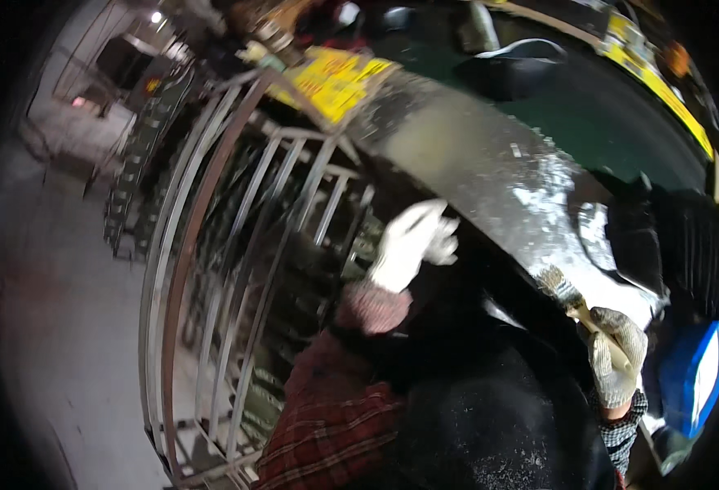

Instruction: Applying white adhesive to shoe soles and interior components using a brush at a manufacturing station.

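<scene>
My left hand (412, 241), in a white glove with a red plaid sleeve, is raised beside the edge of a long shiny metal sheet (474, 155); whether it grips anything is unclear. My right hand (616, 355), in a speckled knit glove, is closed around the wooden handle of a paintbrush (567, 298). The brush bristles rest on the wet, glossy part of the sheet. A dark rounded shape (490, 416) fills the lower middle between my arms.
A rack of metal bars and frames (229, 269) stands at my left over a grey concrete floor (57, 310). Yellow cards (339, 77) lie at the sheet's far end. A blue container (694, 376) sits at the right, with a green surface (604, 106) beyond.
</scene>
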{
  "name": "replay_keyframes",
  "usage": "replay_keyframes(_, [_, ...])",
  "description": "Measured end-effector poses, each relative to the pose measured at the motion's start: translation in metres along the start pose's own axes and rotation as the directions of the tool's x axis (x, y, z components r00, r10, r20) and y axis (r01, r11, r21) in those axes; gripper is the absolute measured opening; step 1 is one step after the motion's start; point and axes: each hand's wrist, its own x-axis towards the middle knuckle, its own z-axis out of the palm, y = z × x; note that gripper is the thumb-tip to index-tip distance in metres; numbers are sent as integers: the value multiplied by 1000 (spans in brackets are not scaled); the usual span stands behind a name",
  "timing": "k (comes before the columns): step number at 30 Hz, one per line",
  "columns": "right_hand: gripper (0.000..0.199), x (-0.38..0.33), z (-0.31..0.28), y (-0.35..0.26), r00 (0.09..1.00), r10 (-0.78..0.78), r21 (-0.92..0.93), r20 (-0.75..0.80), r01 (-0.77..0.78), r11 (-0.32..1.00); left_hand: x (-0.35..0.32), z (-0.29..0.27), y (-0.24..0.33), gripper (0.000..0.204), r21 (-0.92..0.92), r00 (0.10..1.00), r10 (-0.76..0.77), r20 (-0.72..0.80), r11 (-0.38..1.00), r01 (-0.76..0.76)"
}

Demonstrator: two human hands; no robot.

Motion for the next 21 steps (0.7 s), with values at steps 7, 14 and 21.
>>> replay_keyframes(7, [23,13,45,-21,955,184,380,232,-264,887,-150,-183,-75,43,317,577,296,-761,946,-66])
replay_keyframes(14, [21,15,46,-65,985,120,83,125,-131,988,-47,-214,-31,77,169,330,47,-943,921,351])
replay_keyframes(21, [21,-7,32,-54,950,283,174,131,-303,937,-5,-256,-75,24,-778,932,-18,-363,556,-292])
